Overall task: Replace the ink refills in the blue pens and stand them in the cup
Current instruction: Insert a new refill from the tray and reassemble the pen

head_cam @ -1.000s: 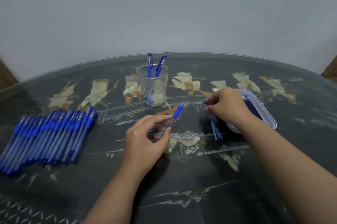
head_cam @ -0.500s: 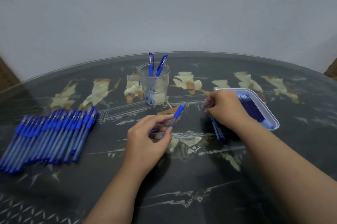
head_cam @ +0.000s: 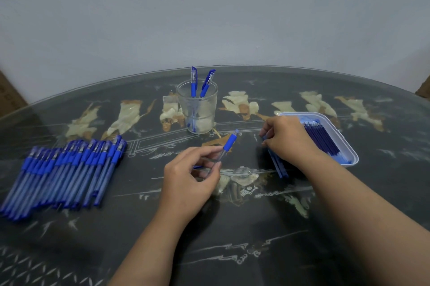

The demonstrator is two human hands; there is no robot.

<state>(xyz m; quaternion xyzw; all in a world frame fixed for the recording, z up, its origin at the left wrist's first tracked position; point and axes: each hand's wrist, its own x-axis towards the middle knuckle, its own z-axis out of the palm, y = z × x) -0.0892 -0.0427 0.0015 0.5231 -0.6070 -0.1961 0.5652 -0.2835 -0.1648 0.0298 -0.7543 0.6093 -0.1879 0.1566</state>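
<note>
Over the last second the right hand (head_cam: 287, 139) has drawn back off the white plastic tray (head_cam: 349, 148), leaving its row of dark blue ink refills (head_cam: 322, 139) uncovered. It now sits on the few loose blue refills (head_cam: 279, 167) lying on the dark glass-topped table (head_cam: 232, 227) just beside the tray. That suggests a refill is being picked for the pen in hand. Its fingers curl over the upper ends of those refills, but whether one is pinched is hidden beneath the hand. The left hand (head_cam: 188, 176) has barely moved: thumb and fingertips pinch a clear pen barrel with a blue grip (head_cam: 229, 142), tip angled toward the clear glass cup (head_cam: 197, 108). The barrel is apart from the right hand. Two finished blue pens (head_cam: 193, 81) stand in the cup, and a pile of capped blue pens (head_cam: 65, 169) waits far left.
</note>
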